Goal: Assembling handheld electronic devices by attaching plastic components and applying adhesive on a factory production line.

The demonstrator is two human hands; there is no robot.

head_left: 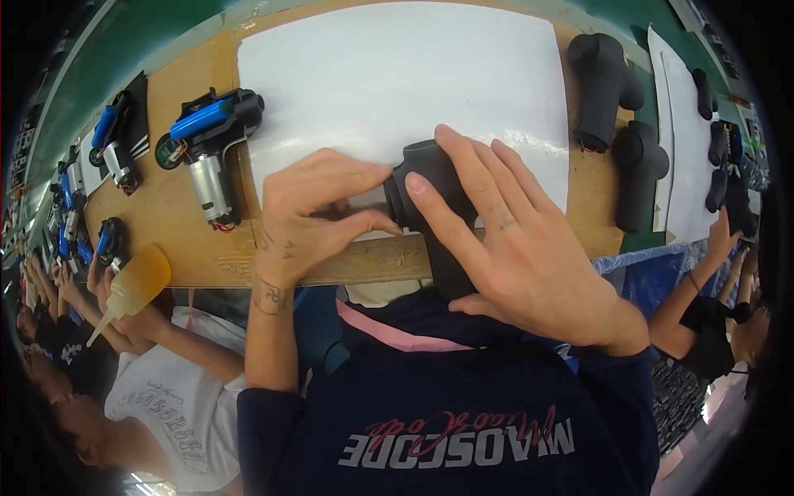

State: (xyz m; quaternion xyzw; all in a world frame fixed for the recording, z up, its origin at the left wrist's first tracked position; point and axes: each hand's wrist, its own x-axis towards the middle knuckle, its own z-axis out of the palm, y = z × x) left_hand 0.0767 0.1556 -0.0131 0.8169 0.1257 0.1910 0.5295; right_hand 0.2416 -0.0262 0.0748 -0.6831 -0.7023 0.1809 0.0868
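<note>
A black massage gun housing (447,269) is held between my hands at the table's front edge, its handle pointing toward me. My right hand (525,248) wraps over it from the right, fingers lying along the head and thumb low beside the handle. Thumb and fingertips of my left hand (308,202) pinch the round rim (395,198) at the head's left end. Whether that rim is a separate part cannot be seen. To the left lies an opened unit with a silver motor (213,186) and a blue cylinder (201,121).
A glossy white sheet (397,74) covers the table's middle. Two black housings (600,95) lie at the right on brown board (583,194). A squeeze bottle (139,279) with amber liquid is at the left, near a co-worker (178,397). More people and units line both sides.
</note>
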